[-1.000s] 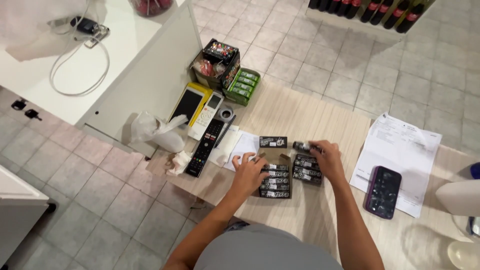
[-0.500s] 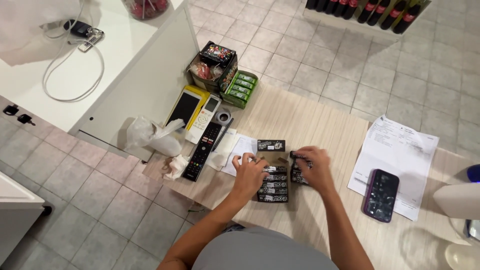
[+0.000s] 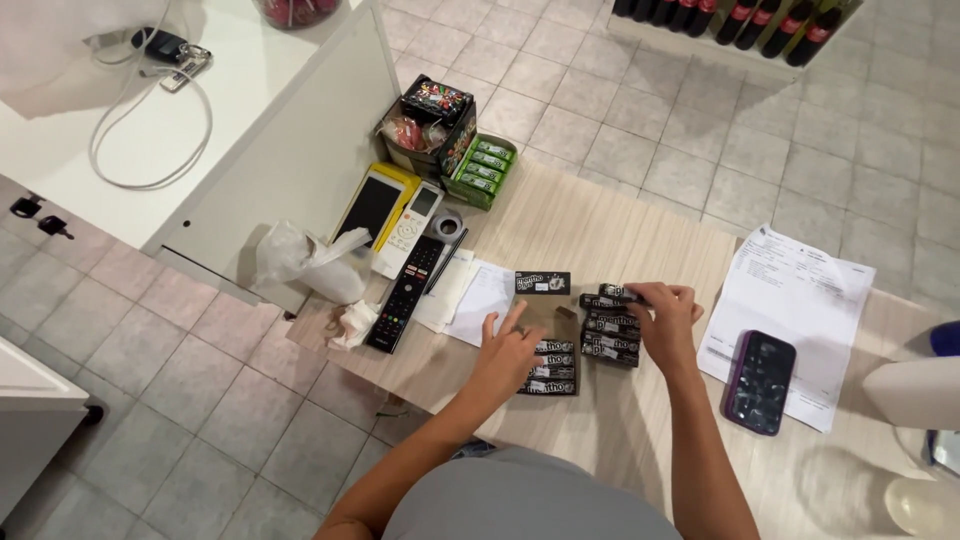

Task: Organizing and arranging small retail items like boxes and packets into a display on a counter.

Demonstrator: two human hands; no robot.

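Black candy rolls (image 3: 610, 335) lie stacked in a row on the light wood-grain counter (image 3: 620, 230), just at 3 o'clock of an open cardboard display box (image 3: 548, 330) that holds further rolls. The right hand (image 3: 662, 322) rests on the loose stack, fingers pinched together on the topmost roll (image 3: 615, 292) at its 12 o'clock end. The left hand (image 3: 510, 350) lies flat with fingers spread apart on the box's 9 o'clock edge, clamped on nothing. At 9 o'clock of the box lie white paper slips (image 3: 470, 295), then a black remote control (image 3: 405, 293). At 11 o'clock sit a white remote (image 3: 410, 225) and a yellow-edged payment terminal (image 3: 372, 203). At 3 o'clock of the right hand, a printed sheet (image 3: 800, 290) carries a dark phone (image 3: 760, 382). Green gum packs (image 3: 483, 172) stand at 12 o'clock, well apart.
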